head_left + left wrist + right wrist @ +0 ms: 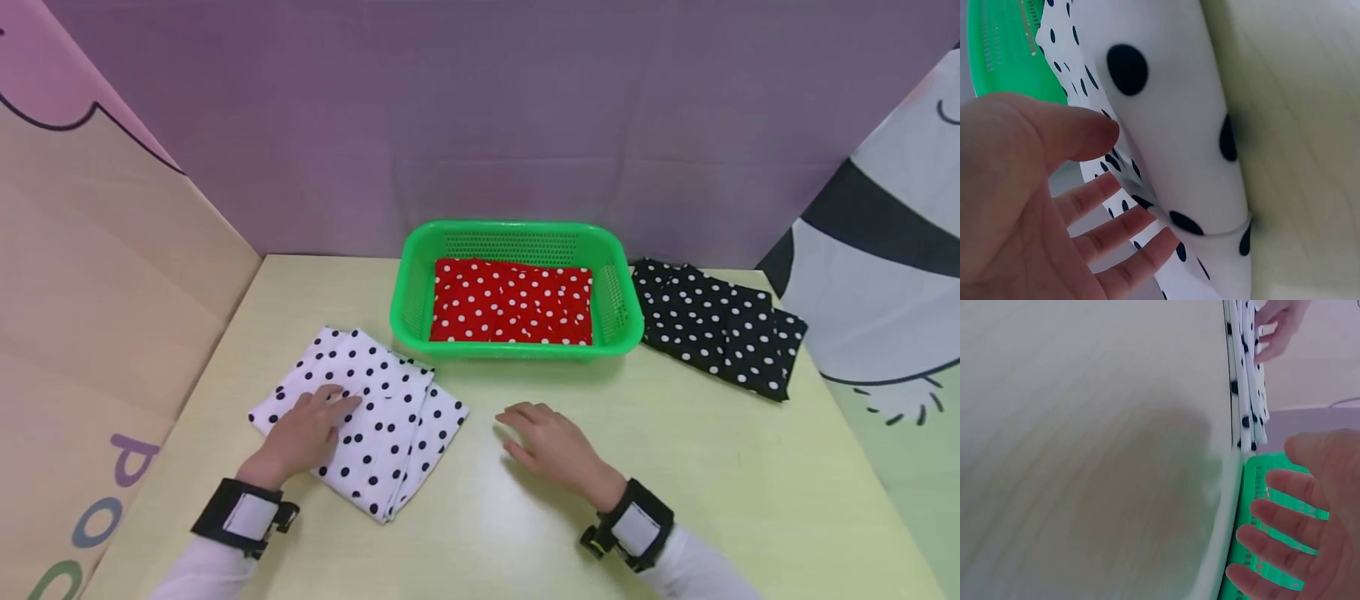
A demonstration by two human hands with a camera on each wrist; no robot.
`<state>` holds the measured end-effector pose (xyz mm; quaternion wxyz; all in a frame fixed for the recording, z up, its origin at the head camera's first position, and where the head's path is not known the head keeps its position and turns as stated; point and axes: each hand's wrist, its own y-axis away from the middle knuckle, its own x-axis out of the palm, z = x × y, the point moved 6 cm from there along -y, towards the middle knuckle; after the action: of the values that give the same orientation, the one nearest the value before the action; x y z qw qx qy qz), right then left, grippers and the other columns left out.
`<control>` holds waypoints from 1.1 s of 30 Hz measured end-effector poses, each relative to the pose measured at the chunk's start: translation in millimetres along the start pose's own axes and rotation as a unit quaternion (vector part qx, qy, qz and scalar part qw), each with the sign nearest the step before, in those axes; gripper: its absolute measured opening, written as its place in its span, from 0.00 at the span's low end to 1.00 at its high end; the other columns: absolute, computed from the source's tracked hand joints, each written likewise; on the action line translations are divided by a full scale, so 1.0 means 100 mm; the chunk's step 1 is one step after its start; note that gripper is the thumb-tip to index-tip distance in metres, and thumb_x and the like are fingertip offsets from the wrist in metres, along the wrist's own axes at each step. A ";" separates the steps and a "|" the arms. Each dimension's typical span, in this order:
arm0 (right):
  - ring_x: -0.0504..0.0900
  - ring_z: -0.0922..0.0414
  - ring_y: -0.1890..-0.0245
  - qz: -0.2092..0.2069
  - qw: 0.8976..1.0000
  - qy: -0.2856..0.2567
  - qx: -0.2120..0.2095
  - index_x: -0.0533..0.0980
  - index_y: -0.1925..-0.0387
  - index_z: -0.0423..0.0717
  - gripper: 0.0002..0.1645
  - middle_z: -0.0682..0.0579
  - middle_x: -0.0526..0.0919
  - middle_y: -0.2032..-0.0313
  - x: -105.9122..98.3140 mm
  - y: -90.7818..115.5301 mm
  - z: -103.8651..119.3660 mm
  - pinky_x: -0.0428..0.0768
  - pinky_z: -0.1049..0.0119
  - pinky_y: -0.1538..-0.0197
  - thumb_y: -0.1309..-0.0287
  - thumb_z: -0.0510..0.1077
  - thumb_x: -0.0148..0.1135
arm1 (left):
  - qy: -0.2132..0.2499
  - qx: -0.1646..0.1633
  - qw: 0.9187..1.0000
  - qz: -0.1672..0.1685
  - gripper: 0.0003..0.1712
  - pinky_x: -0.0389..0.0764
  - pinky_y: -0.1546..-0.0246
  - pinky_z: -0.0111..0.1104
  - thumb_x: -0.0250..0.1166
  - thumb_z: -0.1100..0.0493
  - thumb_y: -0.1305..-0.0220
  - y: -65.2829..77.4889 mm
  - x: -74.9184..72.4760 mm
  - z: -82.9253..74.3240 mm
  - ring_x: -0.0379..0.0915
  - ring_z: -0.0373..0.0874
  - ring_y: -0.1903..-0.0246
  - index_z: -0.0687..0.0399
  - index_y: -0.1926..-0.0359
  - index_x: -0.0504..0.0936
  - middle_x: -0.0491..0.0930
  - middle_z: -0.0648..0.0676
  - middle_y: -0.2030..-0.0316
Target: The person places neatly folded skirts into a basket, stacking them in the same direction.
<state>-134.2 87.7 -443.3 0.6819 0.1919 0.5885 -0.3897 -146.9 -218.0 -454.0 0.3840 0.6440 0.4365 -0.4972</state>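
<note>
A folded white cloth with black dots [382, 417] lies on the left part of the table. My left hand [306, 429] is over its left side, fingertips right at the top layer. In the left wrist view the thumb and fingers [1125, 231] are spread apart beside the cloth's folded edge, not pinching it. To the right of the cloth, my right hand [551, 446] hovers over the bare tabletop with fingers loosely extended and nothing in it. The right wrist view shows its fingers [1279, 550] separated, with the green basket behind them.
A green plastic basket [517, 352] stands at the back middle, holding a folded red cloth with white dots [513, 302]. Right of it lies a folded black cloth with white dots [720, 329]. Fabric walls [510, 100] border the table [720, 467] at the back and sides.
</note>
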 end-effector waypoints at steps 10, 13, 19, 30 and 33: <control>0.75 0.54 0.48 0.041 0.997 -0.017 -0.066 0.72 0.44 0.53 0.25 0.50 0.76 0.47 0.16 -0.10 0.34 0.76 0.59 0.49 0.43 0.53 0.58 | -0.016 -0.005 1.000 -0.005 0.25 0.78 0.68 0.41 0.61 0.63 0.44 0.07 0.06 -0.23 0.70 0.58 0.54 0.52 0.43 0.75 0.71 0.61 0.47; 0.74 0.53 0.47 0.050 0.996 -0.014 -0.078 0.73 0.44 0.53 0.24 0.50 0.75 0.46 0.18 -0.14 0.41 0.75 0.58 0.47 0.42 0.53 0.57 | -0.019 -0.002 1.000 -0.001 0.25 0.78 0.67 0.40 0.62 0.62 0.44 0.08 0.09 -0.31 0.70 0.56 0.55 0.52 0.43 0.75 0.71 0.61 0.48; 0.72 0.53 0.43 0.079 0.994 0.002 -0.080 0.72 0.43 0.56 0.23 0.52 0.73 0.42 0.21 -0.19 0.51 0.73 0.56 0.44 0.40 0.53 0.54 | -0.026 0.009 1.000 -0.001 0.26 0.77 0.69 0.36 0.64 0.60 0.46 0.09 0.14 -0.48 0.70 0.51 0.61 0.51 0.43 0.75 0.72 0.59 0.52; 0.72 0.52 0.44 0.141 0.987 0.039 -0.066 0.72 0.43 0.54 0.24 0.52 0.71 0.40 0.29 -0.13 0.50 0.75 0.56 0.47 0.39 0.55 0.53 | -0.060 0.052 0.996 -0.045 0.24 0.76 0.61 0.41 0.65 0.58 0.48 0.10 0.09 -0.71 0.72 0.52 0.61 0.50 0.47 0.78 0.77 0.57 0.56; 0.72 0.52 0.43 0.144 0.986 0.055 -0.065 0.72 0.43 0.54 0.24 0.53 0.70 0.39 0.31 -0.09 0.47 0.74 0.56 0.47 0.39 0.55 0.52 | -0.065 0.063 0.994 -0.054 0.23 0.76 0.60 0.42 0.65 0.58 0.48 0.12 0.07 -0.76 0.72 0.52 0.60 0.51 0.48 0.79 0.78 0.57 0.56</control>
<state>-110.4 38.9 -460.0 0.7086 0.2509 0.6152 -0.2374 -111.3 -150.1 -444.3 0.3427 0.6085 0.4125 -0.5850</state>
